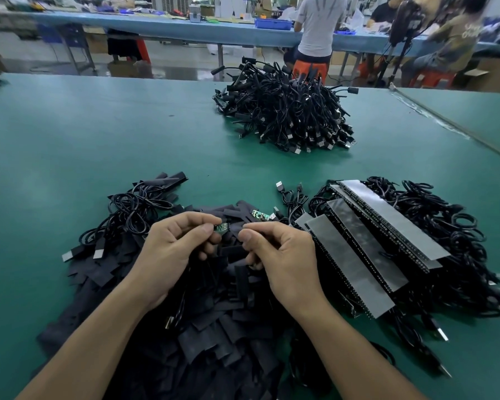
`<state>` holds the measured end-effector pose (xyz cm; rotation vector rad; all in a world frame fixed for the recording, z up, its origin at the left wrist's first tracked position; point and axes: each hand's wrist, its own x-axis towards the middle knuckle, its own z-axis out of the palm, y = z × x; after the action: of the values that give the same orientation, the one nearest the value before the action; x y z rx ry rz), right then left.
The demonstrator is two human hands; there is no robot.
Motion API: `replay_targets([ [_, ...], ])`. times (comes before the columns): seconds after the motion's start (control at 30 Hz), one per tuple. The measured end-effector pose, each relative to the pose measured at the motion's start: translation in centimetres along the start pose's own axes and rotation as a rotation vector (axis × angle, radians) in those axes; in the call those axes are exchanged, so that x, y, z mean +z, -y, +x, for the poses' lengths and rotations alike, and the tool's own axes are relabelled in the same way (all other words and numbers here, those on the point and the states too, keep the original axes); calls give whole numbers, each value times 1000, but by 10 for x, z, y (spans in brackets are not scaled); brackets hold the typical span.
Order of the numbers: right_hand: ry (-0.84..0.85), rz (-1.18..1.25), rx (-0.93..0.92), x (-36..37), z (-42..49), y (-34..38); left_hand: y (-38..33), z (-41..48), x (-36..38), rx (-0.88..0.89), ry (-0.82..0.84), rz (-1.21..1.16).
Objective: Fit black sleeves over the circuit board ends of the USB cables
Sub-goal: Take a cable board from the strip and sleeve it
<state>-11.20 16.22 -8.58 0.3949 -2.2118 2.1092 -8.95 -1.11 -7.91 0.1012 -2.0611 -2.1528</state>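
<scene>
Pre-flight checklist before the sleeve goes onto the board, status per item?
1. Circuit board pinched in left hand: ok.
2. Black sleeve pinched in right hand: ok.
3. Sleeve end close to the board end: ok, they sit side by side between the fingertips.
4. Sleeve mouth open and lined up with the board: cannot tell, fingers hide it.
5. Sleeve covering the board: not ok, green face is bare.
6. Loose sleeves under the hands and second board just behind them: ok.
</scene>
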Motion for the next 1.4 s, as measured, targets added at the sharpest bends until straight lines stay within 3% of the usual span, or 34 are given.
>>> replay_targets([
  [1.4,131,-152,-91,-2,0,-2,-5,-1,-1,-23,98,122],
])
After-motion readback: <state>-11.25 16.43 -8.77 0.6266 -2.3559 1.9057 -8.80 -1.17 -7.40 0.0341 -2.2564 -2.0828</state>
